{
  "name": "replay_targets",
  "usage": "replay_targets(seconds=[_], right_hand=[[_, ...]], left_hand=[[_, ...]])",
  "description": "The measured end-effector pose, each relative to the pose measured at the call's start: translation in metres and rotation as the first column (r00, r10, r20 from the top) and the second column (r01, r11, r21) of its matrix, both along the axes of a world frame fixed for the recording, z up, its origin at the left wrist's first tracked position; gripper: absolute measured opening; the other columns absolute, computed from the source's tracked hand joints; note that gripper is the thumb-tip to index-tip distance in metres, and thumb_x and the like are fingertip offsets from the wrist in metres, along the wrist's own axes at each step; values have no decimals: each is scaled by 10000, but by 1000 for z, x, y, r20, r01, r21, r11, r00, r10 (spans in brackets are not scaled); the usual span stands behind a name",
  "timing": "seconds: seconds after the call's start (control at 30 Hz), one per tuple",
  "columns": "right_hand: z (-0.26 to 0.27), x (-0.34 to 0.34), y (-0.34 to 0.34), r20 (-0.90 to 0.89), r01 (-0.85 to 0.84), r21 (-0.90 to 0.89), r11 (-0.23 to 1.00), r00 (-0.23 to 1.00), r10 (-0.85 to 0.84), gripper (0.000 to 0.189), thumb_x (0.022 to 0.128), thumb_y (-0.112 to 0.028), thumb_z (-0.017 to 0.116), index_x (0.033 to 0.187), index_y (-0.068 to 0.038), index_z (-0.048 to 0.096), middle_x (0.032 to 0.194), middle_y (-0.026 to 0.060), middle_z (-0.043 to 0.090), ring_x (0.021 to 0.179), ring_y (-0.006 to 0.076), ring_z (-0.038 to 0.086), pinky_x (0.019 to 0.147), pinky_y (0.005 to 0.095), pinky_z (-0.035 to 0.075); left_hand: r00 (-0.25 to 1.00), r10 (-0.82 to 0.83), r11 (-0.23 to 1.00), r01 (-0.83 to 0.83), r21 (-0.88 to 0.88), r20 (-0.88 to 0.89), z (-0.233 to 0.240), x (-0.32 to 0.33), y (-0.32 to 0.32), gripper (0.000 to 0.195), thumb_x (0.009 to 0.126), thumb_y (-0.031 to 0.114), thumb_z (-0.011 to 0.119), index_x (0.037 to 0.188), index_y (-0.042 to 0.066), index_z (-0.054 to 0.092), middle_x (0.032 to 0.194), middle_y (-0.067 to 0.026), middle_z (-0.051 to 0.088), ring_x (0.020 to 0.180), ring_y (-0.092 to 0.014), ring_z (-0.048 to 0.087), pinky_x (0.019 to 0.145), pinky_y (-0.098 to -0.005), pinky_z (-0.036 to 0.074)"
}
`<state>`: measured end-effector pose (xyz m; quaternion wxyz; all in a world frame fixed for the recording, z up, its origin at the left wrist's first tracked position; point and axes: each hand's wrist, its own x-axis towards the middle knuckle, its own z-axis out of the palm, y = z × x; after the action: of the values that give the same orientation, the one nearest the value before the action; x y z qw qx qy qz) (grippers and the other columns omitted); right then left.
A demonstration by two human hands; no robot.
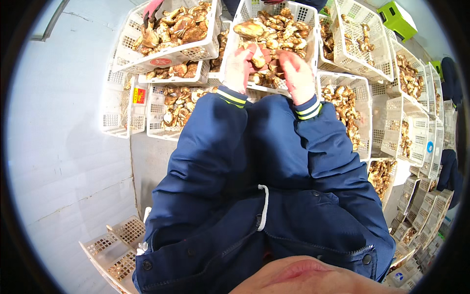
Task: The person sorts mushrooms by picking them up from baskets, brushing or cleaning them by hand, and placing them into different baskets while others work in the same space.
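Observation:
My left hand (240, 68) holds a pale, thick-stemmed mushroom (258, 59) between thumb and fingers. It is above a white perforated plastic crate (311, 40). Facing it over the same crate, my right hand (296, 75) has its fingers curled inward close to the mushrooms. Whether anything is pinched in those fingers cannot be made out. Brown and cream mushrooms (282, 31) fill the crate below both hands. One large, long mushroom (249, 29) lies on top at the left side of the pile.
Another person's gloved hand (149, 14) touches mushrooms in a crate (161, 60) at upper left. Mushroom crates (361, 110) stand stacked on my right, with more (418, 136) beyond. A lower crate (156, 110) sits by my left knee. A green stool (398, 20) is at upper right.

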<state>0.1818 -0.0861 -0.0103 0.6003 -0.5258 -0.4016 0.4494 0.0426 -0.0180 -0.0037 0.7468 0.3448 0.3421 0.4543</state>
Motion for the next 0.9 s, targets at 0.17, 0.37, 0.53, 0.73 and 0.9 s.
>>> replay_targets(seconds=[0.17, 0.37, 0.53, 0.73, 0.9], right_hand=[[0, 3, 0, 86, -46, -23, 999, 995, 48, 327, 927, -226, 493, 1139, 12, 569, 858, 20, 595, 761, 81, 519, 687, 224, 422], [-4, 5, 3, 156, -58, 5, 998, 986, 57, 322, 933, -188, 495, 1157, 36, 545, 869, 39, 608, 761, 86, 536, 683, 209, 428], [1, -2, 3, -93, -104, -13, 995, 990, 102, 298, 937, -168, 487, 1150, 32, 548, 861, 35, 605, 739, 80, 527, 684, 207, 428], [-2, -4, 1, -155, -59, 10, 998, 986, 59, 270, 938, -149, 484, 1128, 24, 567, 858, 19, 595, 734, 61, 510, 674, 202, 419], [-17, 7, 6, 233, -43, 74, 996, 972, 25, 331, 942, -225, 505, 1162, 16, 560, 846, 12, 597, 719, 67, 525, 664, 205, 422]], left_hand=[[990, -63, 993, 74, -88, 125, -12, -17, 10, 382, 942, 261, 461, 1136, -66, 491, 1045, -217, 608, 924, -336, 617, 799, -445, 503], [984, -79, 995, 68, 76, 157, 0, -11, 7, 393, 926, 257, 497, 1198, -26, 472, 1146, -168, 575, 1022, -291, 585, 847, -387, 479], [994, -105, 964, 97, 247, 17, 1, -5, 6, 484, 799, 82, 640, 1243, 32, 455, 1153, -96, 575, 1011, -179, 581, 814, -277, 466], [995, 4, 940, 30, 340, -98, -10, -6, 4, 494, 752, -35, 657, 1213, 16, 485, 1106, -85, 603, 1001, -175, 595, 833, -280, 505], [995, -59, 923, 85, 375, -82, -15, -4, 4, 402, 861, 116, 597, 1232, 6, 486, 1154, -96, 595, 1020, -163, 591, 842, -273, 496]])
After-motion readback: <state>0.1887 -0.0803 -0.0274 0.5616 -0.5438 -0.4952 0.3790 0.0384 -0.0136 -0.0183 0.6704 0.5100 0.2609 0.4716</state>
